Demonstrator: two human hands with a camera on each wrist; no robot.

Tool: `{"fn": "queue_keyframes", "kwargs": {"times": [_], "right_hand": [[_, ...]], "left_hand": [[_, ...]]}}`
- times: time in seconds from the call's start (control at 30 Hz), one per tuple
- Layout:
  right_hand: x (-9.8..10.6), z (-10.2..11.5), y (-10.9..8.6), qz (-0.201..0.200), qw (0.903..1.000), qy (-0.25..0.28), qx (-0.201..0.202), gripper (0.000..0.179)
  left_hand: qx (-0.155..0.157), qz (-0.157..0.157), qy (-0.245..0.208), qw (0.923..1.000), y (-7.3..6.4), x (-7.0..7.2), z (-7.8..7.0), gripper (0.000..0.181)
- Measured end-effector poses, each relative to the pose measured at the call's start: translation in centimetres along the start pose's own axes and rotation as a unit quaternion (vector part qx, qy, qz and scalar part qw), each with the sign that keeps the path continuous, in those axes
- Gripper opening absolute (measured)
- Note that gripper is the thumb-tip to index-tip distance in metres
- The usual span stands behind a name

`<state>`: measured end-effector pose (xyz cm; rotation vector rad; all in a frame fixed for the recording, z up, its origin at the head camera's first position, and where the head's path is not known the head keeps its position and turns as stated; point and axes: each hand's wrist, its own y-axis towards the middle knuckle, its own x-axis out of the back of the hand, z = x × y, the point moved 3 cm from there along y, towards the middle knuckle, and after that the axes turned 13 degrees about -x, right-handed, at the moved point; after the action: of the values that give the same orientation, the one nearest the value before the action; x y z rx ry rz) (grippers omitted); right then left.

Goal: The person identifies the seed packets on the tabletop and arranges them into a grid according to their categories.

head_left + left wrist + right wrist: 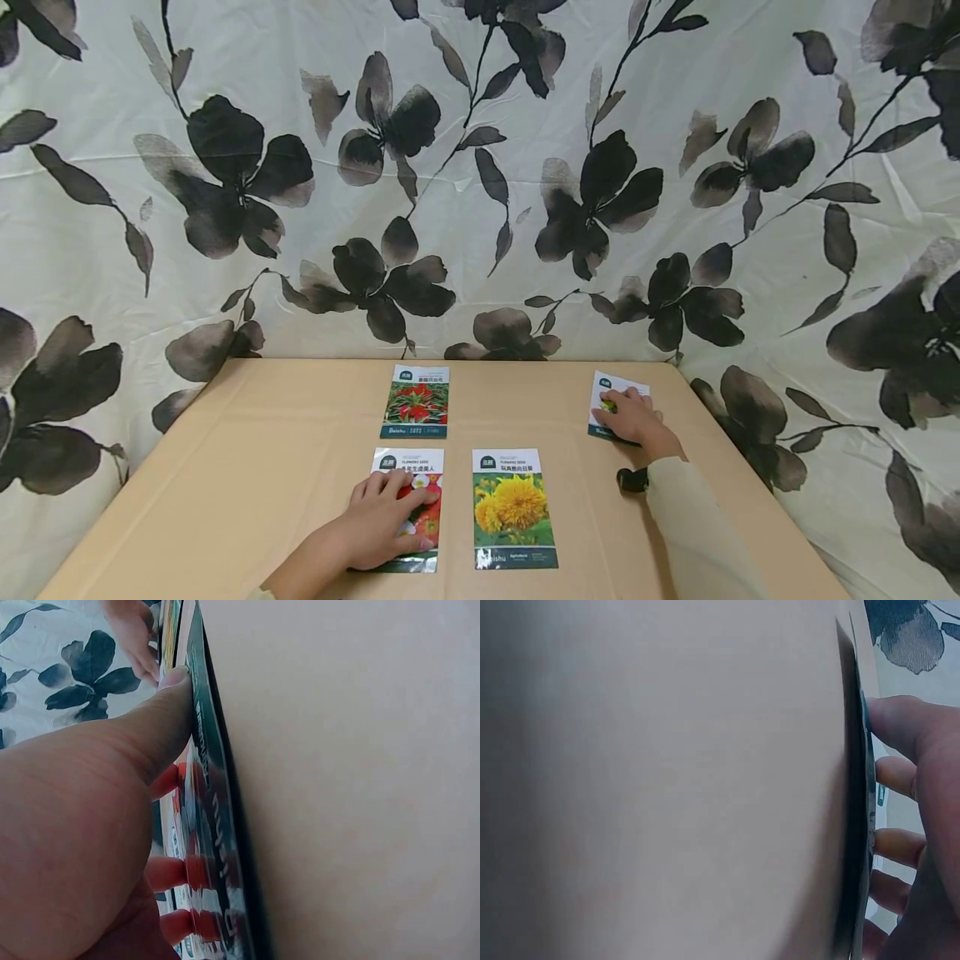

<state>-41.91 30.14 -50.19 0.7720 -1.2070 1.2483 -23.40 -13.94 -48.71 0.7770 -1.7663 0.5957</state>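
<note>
In the head view my left hand (386, 517) rests on a seed packet with red flowers (429, 527), fingers spread over its face. The left wrist view shows the thumb and fingertips touching that packet's glossy front, its dark green bottom band (214, 772) towards the camera. At the far right of the table my right hand (637, 419) lies over another seed packet (600, 429), covering most of its picture. Seen from the right wrist, the fingertips (896, 844) touch this packet's face. A yellow-flower seed packet (516, 510) lies between the hands, untouched.
A seed packet with red blooms and green leaves (415, 402) lies near the table's back edge, beyond my left hand. The tan table (225, 475) meets a white cloth with dark flowers (480, 208) behind it. A black band (632, 480) circles my right wrist.
</note>
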Motion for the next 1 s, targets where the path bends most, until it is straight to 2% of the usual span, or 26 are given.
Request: {"fn": "queue_keyframes", "kwargs": {"times": [0.3, 0.67, 1.0], "right_hand": [[-0.4, 0.8, -0.5, 0.008, 1.0, -0.001, 0.003, 0.065], [-0.3, 2.1, -1.3, 0.007, 0.9999, 0.004, 0.007, 0.062], [-0.6, 2.9, -1.8, 0.005, 0.9998, 0.003, 0.021, 0.06]], "left_hand": [[0.0, -0.002, -0.001, 1.0, 0.0, -0.2, 0.2, 0.063], [0.006, 0.0, 0.002, 1.0, 0.0, 0.2, -0.2, 0.062], [0.01, 0.008, 0.001, 0.9999, 0.2, -0.4, 0.3, 0.065]]}}
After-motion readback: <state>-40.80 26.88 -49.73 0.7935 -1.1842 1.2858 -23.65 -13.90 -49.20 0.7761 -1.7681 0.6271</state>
